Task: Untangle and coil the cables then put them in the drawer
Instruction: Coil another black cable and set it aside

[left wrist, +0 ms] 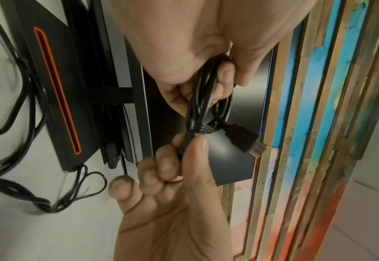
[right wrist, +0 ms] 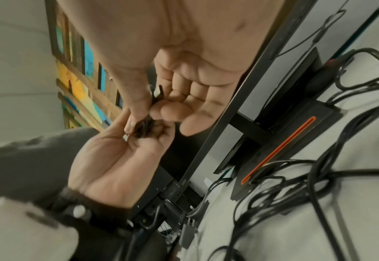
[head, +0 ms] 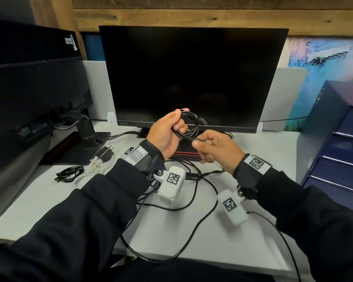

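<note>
Soft, even light falls on the pale worktop (head: pixel 222 237), with only faint shadows under the sleeves. The head view is sharp at the centre and bends strongly toward its edges; the dark monitor (head: pixel 192 78) shows no glare. In the left wrist view the plug (left wrist: pixel 246 141) is crisp, while the cables (left wrist: pixel 27 123) at left smear. The right wrist view is blurred throughout.

This is an office workstation. A white desk (head: pixel 39 200) carries two dark monitors (head: pixel 192 78) amid loose cables (head: pixel 192 200), with a drawer unit (head: pixel 334 149) alongside.
</note>
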Action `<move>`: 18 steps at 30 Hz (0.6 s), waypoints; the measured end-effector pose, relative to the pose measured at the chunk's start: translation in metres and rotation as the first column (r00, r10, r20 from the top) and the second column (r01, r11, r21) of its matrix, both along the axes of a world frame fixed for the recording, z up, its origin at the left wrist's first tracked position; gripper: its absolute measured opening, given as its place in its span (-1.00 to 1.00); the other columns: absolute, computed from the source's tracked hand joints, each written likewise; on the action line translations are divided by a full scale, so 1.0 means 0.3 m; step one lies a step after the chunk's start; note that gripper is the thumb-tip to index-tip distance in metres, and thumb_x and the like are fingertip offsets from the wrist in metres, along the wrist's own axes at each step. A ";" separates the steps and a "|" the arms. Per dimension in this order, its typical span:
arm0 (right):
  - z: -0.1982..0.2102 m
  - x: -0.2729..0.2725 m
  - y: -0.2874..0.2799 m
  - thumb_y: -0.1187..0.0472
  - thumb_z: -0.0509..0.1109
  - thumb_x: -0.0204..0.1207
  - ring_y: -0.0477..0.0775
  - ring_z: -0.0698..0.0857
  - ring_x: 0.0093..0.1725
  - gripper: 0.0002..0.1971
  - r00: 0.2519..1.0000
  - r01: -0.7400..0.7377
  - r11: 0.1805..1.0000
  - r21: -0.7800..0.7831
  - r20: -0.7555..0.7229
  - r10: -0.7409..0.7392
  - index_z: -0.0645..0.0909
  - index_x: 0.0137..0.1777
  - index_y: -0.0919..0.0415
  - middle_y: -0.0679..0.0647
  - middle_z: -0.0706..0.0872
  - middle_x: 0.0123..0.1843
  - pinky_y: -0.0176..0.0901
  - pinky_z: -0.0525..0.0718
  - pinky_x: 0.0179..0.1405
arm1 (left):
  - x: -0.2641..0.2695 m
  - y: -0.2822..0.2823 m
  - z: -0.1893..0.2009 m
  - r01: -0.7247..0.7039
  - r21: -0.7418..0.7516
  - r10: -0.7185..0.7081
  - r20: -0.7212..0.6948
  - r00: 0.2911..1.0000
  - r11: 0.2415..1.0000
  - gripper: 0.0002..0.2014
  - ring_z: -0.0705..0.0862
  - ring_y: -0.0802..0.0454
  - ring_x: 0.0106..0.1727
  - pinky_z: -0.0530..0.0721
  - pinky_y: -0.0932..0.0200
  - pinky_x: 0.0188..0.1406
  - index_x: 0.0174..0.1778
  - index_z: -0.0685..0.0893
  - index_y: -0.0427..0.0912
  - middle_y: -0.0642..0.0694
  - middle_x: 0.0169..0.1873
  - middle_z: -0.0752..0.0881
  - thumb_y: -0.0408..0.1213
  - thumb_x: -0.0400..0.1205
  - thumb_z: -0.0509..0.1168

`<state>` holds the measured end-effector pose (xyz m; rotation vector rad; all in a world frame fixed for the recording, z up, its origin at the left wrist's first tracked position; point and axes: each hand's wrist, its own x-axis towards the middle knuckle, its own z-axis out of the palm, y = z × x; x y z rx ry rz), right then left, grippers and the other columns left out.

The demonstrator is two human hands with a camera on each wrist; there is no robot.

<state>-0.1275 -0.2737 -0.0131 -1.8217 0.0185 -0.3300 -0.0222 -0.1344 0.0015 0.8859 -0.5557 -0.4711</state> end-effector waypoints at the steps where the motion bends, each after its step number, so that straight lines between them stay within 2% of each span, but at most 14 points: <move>1: 0.008 0.000 -0.008 0.26 0.47 0.61 -0.09 0.60 -0.39 -0.93 1.000 -0.009 0.999 0.034 0.004 0.009 0.64 -0.01 0.24 0.05 0.62 -0.39 -0.12 0.79 -0.24 | -0.002 0.001 0.005 0.022 -0.013 -0.022 -0.013 1.000 1.000 -0.69 0.41 0.10 -0.38 0.46 0.18 -0.11 0.30 0.56 -0.37 0.03 -0.51 0.35 -0.22 0.82 0.08; 3: 0.020 0.003 -0.017 0.28 0.45 0.62 -0.10 0.58 -0.37 -0.96 0.999 -0.031 0.995 0.098 0.030 0.029 0.64 -0.02 0.20 -0.01 0.59 -0.40 -0.09 0.80 -0.20 | -0.007 0.002 0.019 0.068 -0.039 -0.069 -0.035 0.997 0.997 -0.68 0.42 0.10 -0.39 0.49 0.13 -0.04 0.32 0.55 -0.36 0.03 -0.51 0.34 -0.20 0.82 0.08; 6: 0.022 0.008 -0.009 0.31 0.43 0.63 -0.07 0.56 -0.34 -0.97 0.996 -0.026 0.980 0.198 0.088 0.009 0.63 0.00 0.24 0.04 0.55 -0.34 -0.11 0.77 -0.23 | -0.011 0.008 0.033 0.111 -0.084 -0.117 -0.067 0.991 0.990 -0.69 0.41 0.10 -0.39 0.55 0.09 0.04 0.31 0.56 -0.32 0.03 -0.52 0.33 -0.18 0.82 0.08; 10: 0.007 0.015 0.011 0.30 0.47 0.60 -0.07 0.61 -0.28 -0.92 0.988 0.028 0.948 0.318 0.136 -0.075 0.62 0.01 0.23 0.03 0.60 -0.30 -0.16 0.77 -0.23 | -0.019 0.012 0.029 0.139 -0.134 -0.155 -0.116 0.981 0.981 -0.70 0.39 0.08 -0.39 0.66 0.10 -0.02 0.31 0.56 -0.30 0.01 -0.52 0.32 -0.18 0.81 0.09; 12: -0.003 0.014 0.018 0.30 0.46 0.61 0.01 0.72 -0.12 -0.92 0.988 0.012 0.926 0.377 0.136 -0.068 0.61 0.03 0.21 0.09 0.70 -0.15 -0.12 0.79 -0.17 | -0.025 0.012 0.025 0.160 -0.151 -0.181 -0.138 0.974 0.975 -0.69 0.36 0.08 -0.39 0.68 0.09 -0.04 0.31 0.56 -0.31 0.01 -0.51 0.31 -0.18 0.81 0.09; 15: -0.008 0.008 0.023 0.32 0.36 0.67 0.17 0.79 0.23 -0.94 0.987 -0.101 0.894 0.436 0.155 0.036 0.53 0.06 0.21 0.23 0.78 0.23 0.02 0.81 -0.03 | -0.023 0.017 0.025 0.178 -0.155 -0.201 -0.152 0.968 0.972 -0.68 0.39 0.06 -0.36 0.72 0.02 -0.02 0.32 0.54 -0.35 -0.02 -0.48 0.34 -0.20 0.80 0.09; 18: 0.002 0.008 0.015 0.36 0.32 0.69 0.23 0.78 0.27 -0.92 0.981 -0.118 0.904 0.411 0.191 0.041 0.45 0.05 0.23 0.30 0.78 0.25 0.00 0.81 0.01 | -0.017 0.027 0.043 0.132 -0.041 -0.134 -0.058 0.989 0.990 -0.68 0.58 0.03 -0.19 0.72 -0.01 0.09 0.37 0.56 -0.35 -0.07 -0.32 0.52 -0.25 0.81 0.10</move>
